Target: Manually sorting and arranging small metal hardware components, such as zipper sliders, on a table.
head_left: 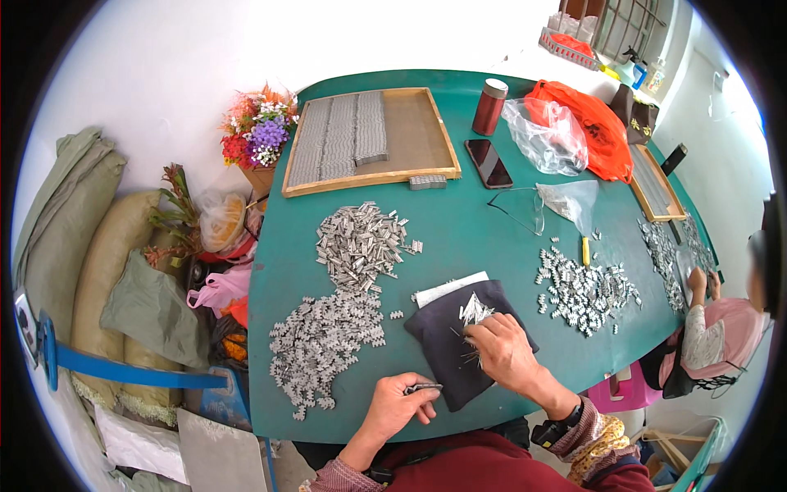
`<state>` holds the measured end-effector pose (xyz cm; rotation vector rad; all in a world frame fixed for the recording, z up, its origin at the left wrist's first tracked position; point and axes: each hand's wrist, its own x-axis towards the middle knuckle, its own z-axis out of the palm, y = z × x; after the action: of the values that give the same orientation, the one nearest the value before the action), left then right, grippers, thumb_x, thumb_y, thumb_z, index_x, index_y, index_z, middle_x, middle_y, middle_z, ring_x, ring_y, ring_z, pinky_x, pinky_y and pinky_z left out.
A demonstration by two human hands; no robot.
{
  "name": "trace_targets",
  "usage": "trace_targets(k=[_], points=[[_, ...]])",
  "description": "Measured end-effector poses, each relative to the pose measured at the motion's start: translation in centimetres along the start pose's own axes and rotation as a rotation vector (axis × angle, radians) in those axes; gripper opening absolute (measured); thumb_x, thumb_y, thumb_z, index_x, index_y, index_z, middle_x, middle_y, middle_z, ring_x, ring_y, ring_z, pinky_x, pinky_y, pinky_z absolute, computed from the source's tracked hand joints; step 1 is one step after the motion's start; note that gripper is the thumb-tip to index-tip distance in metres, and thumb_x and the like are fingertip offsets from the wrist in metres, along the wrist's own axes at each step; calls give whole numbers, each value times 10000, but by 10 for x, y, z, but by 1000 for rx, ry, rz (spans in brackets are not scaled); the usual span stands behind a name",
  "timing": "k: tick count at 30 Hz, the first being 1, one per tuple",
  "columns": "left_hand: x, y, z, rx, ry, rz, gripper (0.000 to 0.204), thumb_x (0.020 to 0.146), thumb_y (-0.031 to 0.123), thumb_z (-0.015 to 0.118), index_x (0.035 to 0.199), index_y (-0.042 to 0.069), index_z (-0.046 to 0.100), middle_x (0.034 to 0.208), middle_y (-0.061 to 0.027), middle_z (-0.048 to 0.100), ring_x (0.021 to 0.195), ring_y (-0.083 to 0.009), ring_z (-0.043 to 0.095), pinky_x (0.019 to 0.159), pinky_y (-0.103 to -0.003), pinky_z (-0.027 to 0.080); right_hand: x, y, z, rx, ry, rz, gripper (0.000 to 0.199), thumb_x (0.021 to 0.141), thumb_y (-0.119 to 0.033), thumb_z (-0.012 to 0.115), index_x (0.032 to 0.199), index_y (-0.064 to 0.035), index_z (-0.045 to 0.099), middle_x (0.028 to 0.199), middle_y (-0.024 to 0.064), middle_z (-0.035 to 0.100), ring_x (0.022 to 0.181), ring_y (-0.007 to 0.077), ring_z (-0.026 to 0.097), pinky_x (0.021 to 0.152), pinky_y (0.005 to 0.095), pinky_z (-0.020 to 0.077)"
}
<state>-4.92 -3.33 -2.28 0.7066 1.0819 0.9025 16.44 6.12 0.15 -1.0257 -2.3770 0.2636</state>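
The fingers of the left hand (399, 407) are pinched shut on a small dark metal piece (423, 388), which lies roughly level, its long axis running left to right just above the near edge of the counter (459, 238). The right hand (508, 353) rests palm down on a dark cloth pad (447, 348), its fingers curled onto a small heap of thin metal pins (474, 312); whether they grip any pin I cannot tell. A few loose pins fan out across the pad beside that hand, pointing different ways. A white sheet (447, 289) pokes out from under the pad's far edge.

To the left of the pad, a broad pile of small silvery metal parts (324, 344) spreads toward the counter's left edge, and a second pile (361, 242) lies beyond it. To the right, well apart from the pad, sits another scatter of such parts (584, 289). Bare green counter lies between the pad and these piles, and more beyond the pad toward the middle.

At the far side a shallow wooden tray (426, 139) holds neat rows of the parts in its left half; its right half is bare. Near it stand a dark red flask (489, 107), a phone (489, 162), a pair of glasses (518, 211) and clear plastic bags (548, 135). Another person's hands (702, 283) work at the right edge.
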Motion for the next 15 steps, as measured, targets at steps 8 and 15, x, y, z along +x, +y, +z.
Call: trace_targets(k=[8, 15], points=[[1, 6, 1, 25, 12, 6, 103, 885, 8, 674, 931, -83, 686, 743, -119, 676, 607, -162, 677, 493, -249, 556, 24, -5, 24, -135, -77, 21, 128, 807, -91, 674, 870, -31, 580, 795, 104, 562, 766, 289, 552, 721, 406, 434], [0, 6, 2, 40, 6, 12, 108, 887, 13, 675, 940, -80, 690, 757, -120, 682, 612, -157, 676, 497, -246, 555, 23, 4, 23, -74, -175, 31, 125, 854, -87, 633, 902, -20, 539, 868, 152, 587, 848, 335, 587, 769, 438, 448]])
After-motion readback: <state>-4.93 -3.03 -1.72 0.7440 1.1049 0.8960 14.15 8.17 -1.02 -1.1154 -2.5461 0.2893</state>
